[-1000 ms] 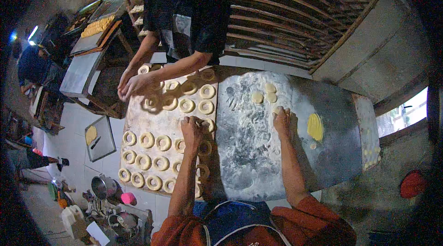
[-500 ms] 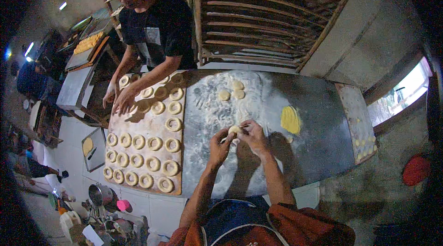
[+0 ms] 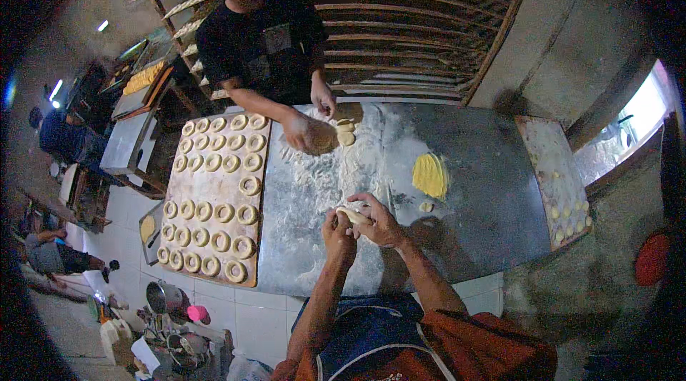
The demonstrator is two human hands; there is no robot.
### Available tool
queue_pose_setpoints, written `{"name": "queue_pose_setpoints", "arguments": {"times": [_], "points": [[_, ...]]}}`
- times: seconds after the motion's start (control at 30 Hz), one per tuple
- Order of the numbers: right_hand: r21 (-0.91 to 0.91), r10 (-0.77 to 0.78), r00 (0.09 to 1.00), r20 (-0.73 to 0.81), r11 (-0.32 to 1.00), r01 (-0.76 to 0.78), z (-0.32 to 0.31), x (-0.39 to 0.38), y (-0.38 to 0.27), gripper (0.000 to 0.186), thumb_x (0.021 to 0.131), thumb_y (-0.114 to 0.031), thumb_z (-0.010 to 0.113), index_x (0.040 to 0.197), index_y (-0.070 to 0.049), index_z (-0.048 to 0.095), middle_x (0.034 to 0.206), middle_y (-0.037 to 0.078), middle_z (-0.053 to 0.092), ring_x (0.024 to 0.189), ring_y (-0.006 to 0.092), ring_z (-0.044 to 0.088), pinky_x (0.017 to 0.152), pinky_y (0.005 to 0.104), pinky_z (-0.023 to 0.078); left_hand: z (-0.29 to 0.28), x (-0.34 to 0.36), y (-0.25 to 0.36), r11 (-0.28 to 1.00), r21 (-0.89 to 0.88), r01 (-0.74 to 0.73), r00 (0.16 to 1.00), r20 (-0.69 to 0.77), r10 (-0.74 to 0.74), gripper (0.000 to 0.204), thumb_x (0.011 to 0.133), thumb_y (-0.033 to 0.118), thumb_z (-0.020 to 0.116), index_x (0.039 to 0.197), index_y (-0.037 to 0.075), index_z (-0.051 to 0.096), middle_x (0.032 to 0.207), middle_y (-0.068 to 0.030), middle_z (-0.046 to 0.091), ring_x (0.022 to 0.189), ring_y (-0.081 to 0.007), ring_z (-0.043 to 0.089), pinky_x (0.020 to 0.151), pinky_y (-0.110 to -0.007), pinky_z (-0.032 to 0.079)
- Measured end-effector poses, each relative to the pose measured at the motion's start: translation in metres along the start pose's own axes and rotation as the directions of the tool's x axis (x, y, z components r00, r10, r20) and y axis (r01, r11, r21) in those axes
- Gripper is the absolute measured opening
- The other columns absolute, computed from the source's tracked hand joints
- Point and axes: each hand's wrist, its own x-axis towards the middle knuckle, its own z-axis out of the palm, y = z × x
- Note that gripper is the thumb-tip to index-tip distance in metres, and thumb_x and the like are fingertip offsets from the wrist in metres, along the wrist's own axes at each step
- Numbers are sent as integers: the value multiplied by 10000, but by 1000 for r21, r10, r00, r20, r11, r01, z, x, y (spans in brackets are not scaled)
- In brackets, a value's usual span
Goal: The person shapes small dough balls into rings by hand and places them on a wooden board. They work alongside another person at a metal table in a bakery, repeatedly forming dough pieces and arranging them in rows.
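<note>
Over the near part of the floured metal table (image 3: pixel 486 166), I hold a pale piece of dough (image 3: pixel 352 215) between both hands. My left hand (image 3: pixel 339 238) is closed on its left end, with the thumb and fingers pressed against it. On the other side my right hand (image 3: pixel 381 225) grips it too, its index finger raised along the top. The dough looks elongated and is partly covered by my fingers. A few flat dough rounds (image 3: pixel 346 138) lie farther off on the flour, next to a co-worker's hands. To the right of my hands are a yellow mass (image 3: pixel 430 177) and a small dough scrap (image 3: pixel 426 206).
At left a wooden board (image 3: pixel 200 186) carries many dough rings in rows. A co-worker (image 3: pixel 264 52) leans over the far edge, one hand (image 3: pixel 304 134) in the flour. Behind stands a slatted rack (image 3: pixel 414 31). Another board (image 3: pixel 536 145) with small dough pieces lies at right.
The co-worker's hands have moved from the ring board to the floured table near the dough rounds. The dough in my hands now looks longer. My view has shifted slightly.
</note>
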Motion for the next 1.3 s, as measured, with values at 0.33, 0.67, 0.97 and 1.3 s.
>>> {"name": "queue_pose_setpoints", "arguments": {"times": [0.33, 0.67, 0.97, 1.3], "points": [[194, 154, 931, -331, 977, -93, -11, 14, 42, 464, 942, -461, 428, 789, -53, 588, 720, 23, 570, 644, 115, 532, 544, 269, 413, 3, 2, -19, 755, -633, 168, 985, 127, -113, 327, 902, 308, 559, 1106, 88, 430, 966, -80, 554, 889, -201, 575, 751, -322, 492], [-491, -286, 899, -333, 866, 94, 36, 46, 58, 520, 973, -428, 374, 819, 8, 612, 634, 62, 579, 553, 189, 498, 568, 364, 432, -17, 27, -25, 513, -844, 158, 968, 29, -249, 232, 962, 282, 409, 919, 56, 440, 814, -59, 439, 696, -208, 509, 481, -265, 394], [12, 278, 881, -382, 955, -296, 85, 76, 44, 612, 936, -528, 445, 808, 45, 616, 601, 8, 478, 543, 154, 456, 554, 363, 411, -74, 54, -57, 483, -831, 277, 925, 95, -367, 355, 961, 361, 387, 778, 62, 441, 672, -36, 419, 620, -206, 478, 489, -379, 376], [-366, -179, 905, -387, 930, 27, 168, 123, 53, 537, 939, -434, 484, 618, -6, 436, 526, 68, 292, 506, 153, 345, 500, 412, 297, -155, 73, -54, 735, -653, 180, 949, -81, -304, 386, 974, 367, 350, 701, 101, 410, 621, 7, 375, 567, -103, 357, 493, -298, 306]]}}
